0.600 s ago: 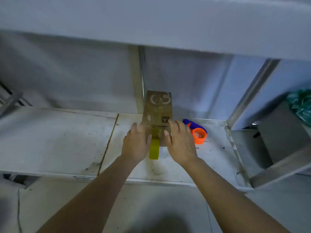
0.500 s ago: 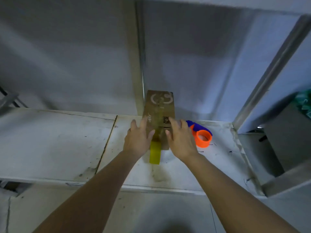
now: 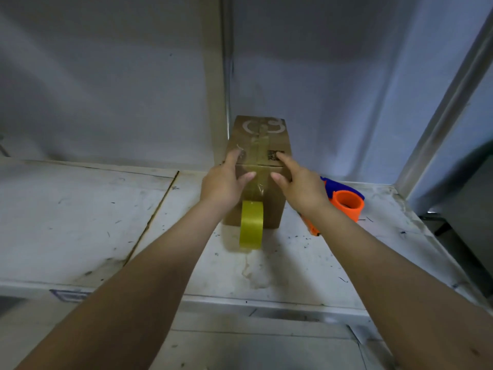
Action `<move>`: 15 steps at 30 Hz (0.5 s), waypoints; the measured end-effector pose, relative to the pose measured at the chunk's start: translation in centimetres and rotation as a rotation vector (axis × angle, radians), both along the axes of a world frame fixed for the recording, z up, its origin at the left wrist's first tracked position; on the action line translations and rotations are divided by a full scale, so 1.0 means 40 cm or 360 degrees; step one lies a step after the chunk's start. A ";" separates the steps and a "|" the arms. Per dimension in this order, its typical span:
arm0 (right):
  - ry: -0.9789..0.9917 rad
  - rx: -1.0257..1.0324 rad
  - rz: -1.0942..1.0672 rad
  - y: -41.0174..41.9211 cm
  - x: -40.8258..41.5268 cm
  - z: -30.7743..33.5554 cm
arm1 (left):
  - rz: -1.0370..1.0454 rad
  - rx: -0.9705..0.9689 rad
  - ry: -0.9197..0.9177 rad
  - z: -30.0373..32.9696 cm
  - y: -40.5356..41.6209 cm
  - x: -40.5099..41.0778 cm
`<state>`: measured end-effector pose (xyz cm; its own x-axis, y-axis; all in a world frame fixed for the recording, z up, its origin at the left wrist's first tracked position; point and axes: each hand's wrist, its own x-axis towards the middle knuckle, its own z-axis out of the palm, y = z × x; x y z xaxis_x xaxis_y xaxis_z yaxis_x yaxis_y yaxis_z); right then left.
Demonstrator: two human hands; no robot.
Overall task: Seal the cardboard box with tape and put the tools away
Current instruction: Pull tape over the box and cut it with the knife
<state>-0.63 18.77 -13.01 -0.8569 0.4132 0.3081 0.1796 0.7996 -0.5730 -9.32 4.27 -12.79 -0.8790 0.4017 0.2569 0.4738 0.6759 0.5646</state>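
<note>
Thumbs are pressing the tape strip (image 3: 258,166) down the box (image 3: 260,145) on the shelf (image 3: 80,222); I'm keeping my left hand (image 3: 224,182) and right hand (image 3: 298,182) spread, gripping nothing, roll (image 3: 251,225) dangling.

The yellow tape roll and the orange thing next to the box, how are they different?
The yellow tape roll stands on edge against the front of the cardboard box, a strip running up from it; the orange dispenser sits apart on the right. The roll is plain yellow; the dispenser is orange with a blue part. Both rest on the white shelf, and neither hand holds them.
</note>
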 end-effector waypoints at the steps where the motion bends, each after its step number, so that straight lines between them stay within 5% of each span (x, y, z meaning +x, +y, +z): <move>1: 0.0005 0.0013 -0.0019 -0.003 0.004 -0.001 | 0.0004 -0.0005 0.0030 0.002 -0.001 0.007; 15: 0.0038 0.0009 -0.0123 -0.140 0.222 0.018 | -0.0046 0.0035 -0.0012 0.024 -0.118 0.223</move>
<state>8.25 13.16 -12.28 -0.8149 0.4762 0.3305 0.2274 0.7870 -0.5735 -0.40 -0.45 -11.82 -0.8692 0.4211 0.2592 0.4885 0.6495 0.5827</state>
